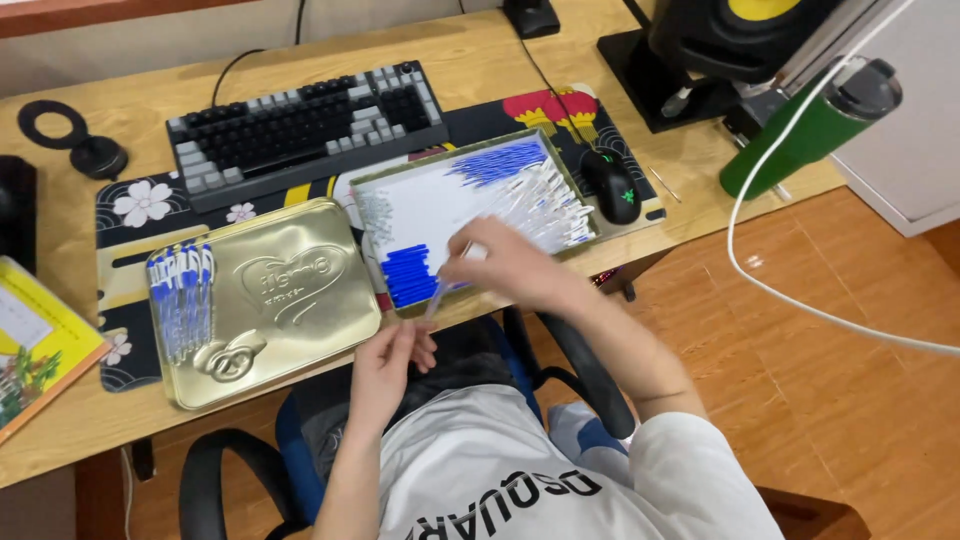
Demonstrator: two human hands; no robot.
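A shallow tray (pixel 368 180) on the desk holds blue pen caps (pixel 408 274), blue refills (pixel 497 160) and clear pen barrels (pixel 548 208). My right hand (pixel 505 268) is over the tray's near edge, pinching a clear pen barrel (pixel 440 290) that slants down toward my left hand. At the desk's front edge, my left hand (pixel 385 365) has its fingers curled around the barrel's lower end. A gold tin lid (pixel 290 290) lies left of the tray, with several assembled blue pens (pixel 182 295) lined up on its left side.
A black and grey keyboard (pixel 305 125) lies behind the tin. A black mouse (pixel 611 186) sits right of the tray, and a green bottle (pixel 810 130) at the right. A yellow book (pixel 35 345) lies at the left edge. A white cable (pixel 745 260) hangs right.
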